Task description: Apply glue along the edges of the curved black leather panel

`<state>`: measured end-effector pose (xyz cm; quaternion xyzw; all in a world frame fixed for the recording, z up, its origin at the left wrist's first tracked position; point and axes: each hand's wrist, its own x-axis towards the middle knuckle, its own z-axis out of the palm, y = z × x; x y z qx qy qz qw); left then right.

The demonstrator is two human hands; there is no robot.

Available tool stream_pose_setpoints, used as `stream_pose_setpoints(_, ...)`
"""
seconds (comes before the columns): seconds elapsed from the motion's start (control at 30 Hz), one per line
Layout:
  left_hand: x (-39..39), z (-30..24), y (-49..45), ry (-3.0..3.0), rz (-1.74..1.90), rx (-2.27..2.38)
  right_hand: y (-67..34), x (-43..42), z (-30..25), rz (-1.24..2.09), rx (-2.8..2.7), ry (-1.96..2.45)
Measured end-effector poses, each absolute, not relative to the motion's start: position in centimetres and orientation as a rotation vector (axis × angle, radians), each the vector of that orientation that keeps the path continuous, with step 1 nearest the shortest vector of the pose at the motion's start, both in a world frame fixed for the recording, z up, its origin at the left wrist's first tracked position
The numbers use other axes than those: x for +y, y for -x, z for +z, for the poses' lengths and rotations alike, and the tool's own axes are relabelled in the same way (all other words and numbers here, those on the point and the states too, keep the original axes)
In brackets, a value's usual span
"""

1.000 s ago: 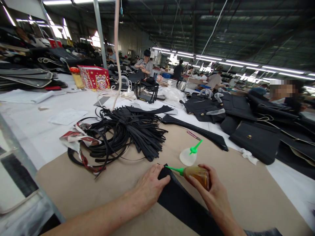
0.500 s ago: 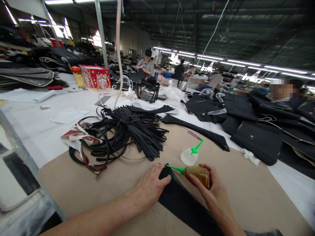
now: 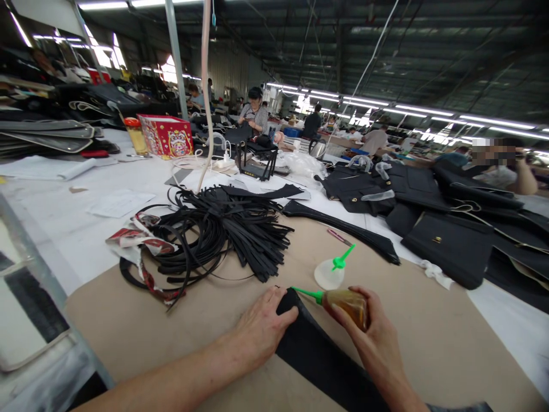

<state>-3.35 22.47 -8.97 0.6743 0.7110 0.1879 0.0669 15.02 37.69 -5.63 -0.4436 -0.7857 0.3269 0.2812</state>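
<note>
My left hand [image 3: 266, 321] is closed on the narrow far end of a long black leather-like piece [image 3: 321, 357], thumb on top of it. The piece lies on a tan board [image 3: 171, 355] and widens toward me. Wrapped in my right hand [image 3: 380, 337] is a squeeze bottle [image 3: 346, 309] of amber liquid, tilted on its side. Its thin green nozzle tip meets the edge of the black piece beside my left fingertips. Just beyond stands a second, whitish squeeze bottle [image 3: 329, 276] with a green spout. Part of my left fingers is hidden.
A heap of black strips [image 3: 231, 229] with a red-and-white cloth [image 3: 146, 234] lies beyond my left hand. A tweezers-like pink tool [image 3: 338, 237] and a black strip bundle [image 3: 343, 226] lie farther back. Black bags [image 3: 446, 246] are piled right. A red box [image 3: 165, 135] and a router [image 3: 257, 169] stand behind.
The bottle's nozzle tip has shifted very slightly along the edge of the black piece. My left hand stays in place. In the background, a person at the right has raised an arm.
</note>
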Motion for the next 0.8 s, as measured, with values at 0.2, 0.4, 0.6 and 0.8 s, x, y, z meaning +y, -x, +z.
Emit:
stream_pose_setpoints(0.2, 22.49, -9.39, 3.34, -2.031, 0.553, 2.151, -15.25, 37.67, -6.03, 0.888, -2.113, 1.16)
stream_pose_setpoints(0.4, 22.48, -9.23, 3.25, -2.035, 0.57, 2.152, -15.27, 37.66, -5.78, 0.83, -2.079, 1.199)
stream_pose_setpoints(0.6, 22.52, -8.9, 3.29, -2.016, 0.558, 2.148, -15.74, 37.36, -5.8, 0.924, -2.032, 1.208)
stream_pose_setpoints(0.8, 22.42, -8.54, 3.28, -2.024, 0.56, 2.155, -15.14, 37.0, -6.06, 0.91, -2.095, 1.175)
